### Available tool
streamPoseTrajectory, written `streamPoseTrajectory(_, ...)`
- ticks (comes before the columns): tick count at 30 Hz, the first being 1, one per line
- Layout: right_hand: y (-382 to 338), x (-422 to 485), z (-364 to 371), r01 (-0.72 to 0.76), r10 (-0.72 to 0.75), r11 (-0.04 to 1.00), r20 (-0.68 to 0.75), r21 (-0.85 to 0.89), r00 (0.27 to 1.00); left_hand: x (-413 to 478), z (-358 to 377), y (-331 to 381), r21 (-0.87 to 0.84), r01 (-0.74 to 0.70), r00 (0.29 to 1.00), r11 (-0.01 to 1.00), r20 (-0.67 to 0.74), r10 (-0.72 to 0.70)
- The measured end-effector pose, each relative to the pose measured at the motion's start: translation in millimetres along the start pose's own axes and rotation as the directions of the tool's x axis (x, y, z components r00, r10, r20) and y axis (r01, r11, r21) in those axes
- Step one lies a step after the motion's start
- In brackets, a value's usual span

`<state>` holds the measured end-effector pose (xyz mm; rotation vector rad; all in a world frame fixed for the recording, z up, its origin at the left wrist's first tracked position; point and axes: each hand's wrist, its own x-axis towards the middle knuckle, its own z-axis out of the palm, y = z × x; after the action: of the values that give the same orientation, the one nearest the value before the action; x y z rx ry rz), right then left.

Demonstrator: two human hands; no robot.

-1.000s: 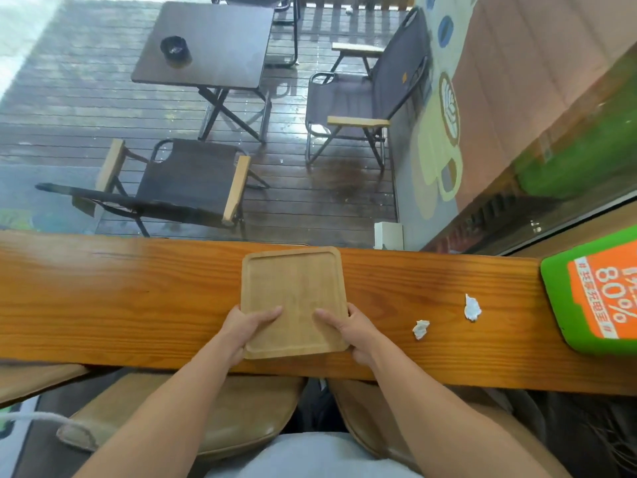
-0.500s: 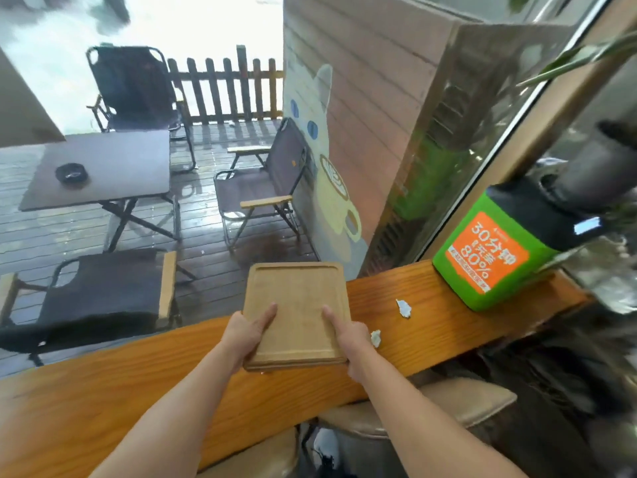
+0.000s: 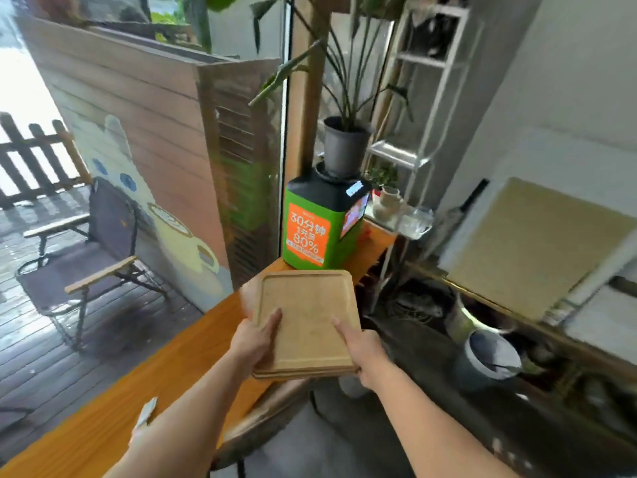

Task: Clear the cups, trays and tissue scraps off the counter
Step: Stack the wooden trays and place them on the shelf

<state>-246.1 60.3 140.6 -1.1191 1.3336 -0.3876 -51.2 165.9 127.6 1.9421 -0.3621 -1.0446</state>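
A square wooden tray is lifted above the right end of the orange wooden counter; a second edge shows beneath it, like a stacked tray. My left hand grips its near left edge, thumb on top. My right hand grips the near right corner, thumb on top. A white tissue scrap lies on the counter beside my left forearm. No cups are in view.
A green and orange box stands at the counter's far end with a potted plant on it. A white metal shelf rises behind. Stools sit under the counter; a grey bucket is on the floor right.
Both hands lifted the tray off the counter and carried it right as my view swung right. The two tissue scraps near the box are hidden now.
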Motion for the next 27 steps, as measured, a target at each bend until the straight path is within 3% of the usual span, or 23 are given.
streamPoseTrajectory(10,11,6,-246,0.069,-0.051,0.995,-0.208,0.079,0.977,-43,245,83,0.146,-0.131,0.985,0.981,0.131,0.112)
streamPoseTrajectory(15,27,9,-341,0.031,0.030,0.979,-0.288,0.202,0.957,-65,344,113,0.228,-0.170,0.972,0.959,0.198,0.125)
streamPoseTrajectory(27,29,59,-440,0.019,0.119,0.943,-0.388,0.333,0.914,-35,472,159,0.297,-0.290,0.912,0.910,0.375,0.168)
